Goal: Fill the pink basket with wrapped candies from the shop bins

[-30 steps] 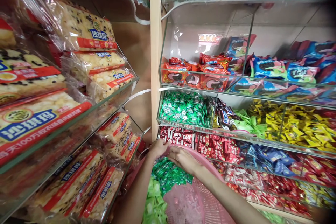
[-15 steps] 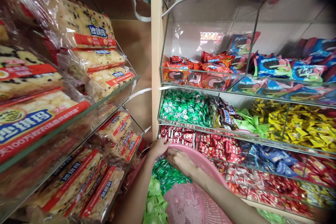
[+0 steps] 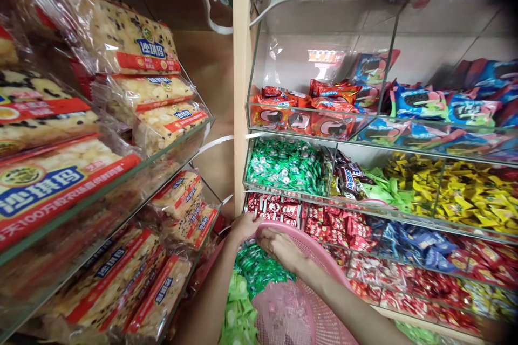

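Note:
A pink plastic basket (image 3: 332, 275) is low in the head view, with dark green wrapped candies (image 3: 263, 269) at its far end and light green packets (image 3: 238, 307) on its near left side. My left hand (image 3: 244, 227) is closed on the basket's far left rim. Inside the basket, just below that rim, my right hand (image 3: 281, 248) lies over the dark green candies. Its fingers are curled together, and whatever is under them is hidden.
Behind the basket rise shelf bins of green candies (image 3: 285, 167), Snickers bars (image 3: 348, 178), yellow-wrapped sweets (image 3: 465, 194) and red packets (image 3: 340, 226). A wooden post (image 3: 242, 81) stands ahead. Glass-fronted shelves on the left hold packaged sachima (image 3: 157, 291).
My right hand has shifted very slightly inside the basket. My left hand and the basket have stayed in place.

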Demonstrator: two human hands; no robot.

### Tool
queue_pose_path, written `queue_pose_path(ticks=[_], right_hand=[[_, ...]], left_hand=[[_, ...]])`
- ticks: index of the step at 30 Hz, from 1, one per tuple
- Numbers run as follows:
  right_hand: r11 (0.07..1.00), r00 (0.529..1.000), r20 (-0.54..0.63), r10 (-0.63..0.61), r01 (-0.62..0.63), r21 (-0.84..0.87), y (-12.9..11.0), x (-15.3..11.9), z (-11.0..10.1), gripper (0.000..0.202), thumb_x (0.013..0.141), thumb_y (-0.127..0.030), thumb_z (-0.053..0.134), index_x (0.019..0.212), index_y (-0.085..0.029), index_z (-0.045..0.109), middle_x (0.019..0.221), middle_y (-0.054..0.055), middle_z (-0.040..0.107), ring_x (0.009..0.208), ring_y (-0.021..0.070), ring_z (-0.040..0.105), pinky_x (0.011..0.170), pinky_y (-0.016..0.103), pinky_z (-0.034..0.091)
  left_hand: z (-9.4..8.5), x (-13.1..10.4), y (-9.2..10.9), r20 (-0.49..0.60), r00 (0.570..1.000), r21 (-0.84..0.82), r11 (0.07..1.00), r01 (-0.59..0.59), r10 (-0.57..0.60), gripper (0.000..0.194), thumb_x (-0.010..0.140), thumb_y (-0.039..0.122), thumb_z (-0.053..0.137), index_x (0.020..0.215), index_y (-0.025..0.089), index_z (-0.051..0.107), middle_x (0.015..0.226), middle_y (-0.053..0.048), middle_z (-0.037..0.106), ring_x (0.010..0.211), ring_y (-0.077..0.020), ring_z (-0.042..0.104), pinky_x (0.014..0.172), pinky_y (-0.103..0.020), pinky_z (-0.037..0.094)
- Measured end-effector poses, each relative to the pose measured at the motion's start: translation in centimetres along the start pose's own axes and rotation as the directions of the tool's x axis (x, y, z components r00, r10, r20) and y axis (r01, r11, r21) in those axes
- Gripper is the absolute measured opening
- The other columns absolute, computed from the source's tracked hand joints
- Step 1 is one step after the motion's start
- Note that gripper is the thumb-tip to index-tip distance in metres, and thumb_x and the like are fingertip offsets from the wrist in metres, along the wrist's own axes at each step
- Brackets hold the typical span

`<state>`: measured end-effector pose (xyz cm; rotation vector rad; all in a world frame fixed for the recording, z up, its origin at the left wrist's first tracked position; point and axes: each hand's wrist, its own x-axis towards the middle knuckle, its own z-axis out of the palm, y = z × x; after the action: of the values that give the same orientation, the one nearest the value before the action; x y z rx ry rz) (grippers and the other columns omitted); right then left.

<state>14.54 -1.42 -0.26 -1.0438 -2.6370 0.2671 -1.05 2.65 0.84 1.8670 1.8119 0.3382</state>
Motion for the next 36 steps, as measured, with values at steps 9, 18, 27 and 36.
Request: queue_pose_path(ticks=[9, 18, 27, 36], right_hand=[[0.987, 0.993, 0.008, -0.121, 0.122, -0.107, -0.5, -2.0, -1.8, 0.03, 0.095, -0.022, 0.037, 0.073, -0.018, 0.057, 0.082, 0.002, 0.061, 0.075, 0.0151, 0.054, 0.066, 0.027, 0.038], [0.956, 0.984, 0.046, -0.175, 0.181, -0.231, -0.8, -1.7, -0.6, 0.027, 0.093, -0.021, 0.042, 0.072, -0.018, 0.058, 0.079, 0.001, 0.059, 0.075, 0.0144, 0.053, 0.068, 0.027, 0.038], [0.955, 0.978, 0.149, -0.148, 0.181, -0.236, -1.4, -2.4, -1.4, 0.017, 0.088, -0.022, 0.047, 0.088, -0.018, 0.064, 0.088, 0.005, 0.061, 0.087, 0.0188, 0.053, 0.078, 0.03, 0.041], [0.962, 0.969, 0.192, -0.153, 0.19, -0.195, -1.8, -1.5, -0.9, 0.015, 0.087, -0.031, 0.054, 0.083, -0.02, 0.063, 0.09, 0.005, 0.06, 0.091, 0.0205, 0.053, 0.079, 0.032, 0.043]], left_hand=[[0.4, 0.3, -0.2, -0.022, 1.0, 0.0, 1.0, -0.017, 0.017, 0.044, 0.083, 0.052, 0.042, 0.07, 0.015, 0.061, 0.061, 0.0, 0.056, 0.057, -0.0105, 0.045, 0.052, -0.021, 0.024], [0.1, 0.0, 0.0, -0.018, 1.0, 0.014, 1.0, 0.006, -0.005, 0.043, 0.082, 0.051, 0.041, 0.07, 0.016, 0.062, 0.062, 0.0, 0.057, 0.057, -0.011, 0.045, 0.053, -0.021, 0.024], [-0.1, 0.0, 0.1, -0.01, 1.0, 0.009, 1.0, -0.001, 0.001, 0.046, 0.082, 0.054, 0.04, 0.069, 0.016, 0.061, 0.063, -0.001, 0.059, 0.059, -0.0113, 0.047, 0.053, -0.021, 0.024], [0.2, 0.2, -0.2, -0.003, 1.0, -0.005, 1.0, 0.012, -0.012, 0.046, 0.083, 0.055, 0.041, 0.072, 0.016, 0.061, 0.068, -0.002, 0.062, 0.063, -0.0124, 0.051, 0.054, -0.02, 0.027]])
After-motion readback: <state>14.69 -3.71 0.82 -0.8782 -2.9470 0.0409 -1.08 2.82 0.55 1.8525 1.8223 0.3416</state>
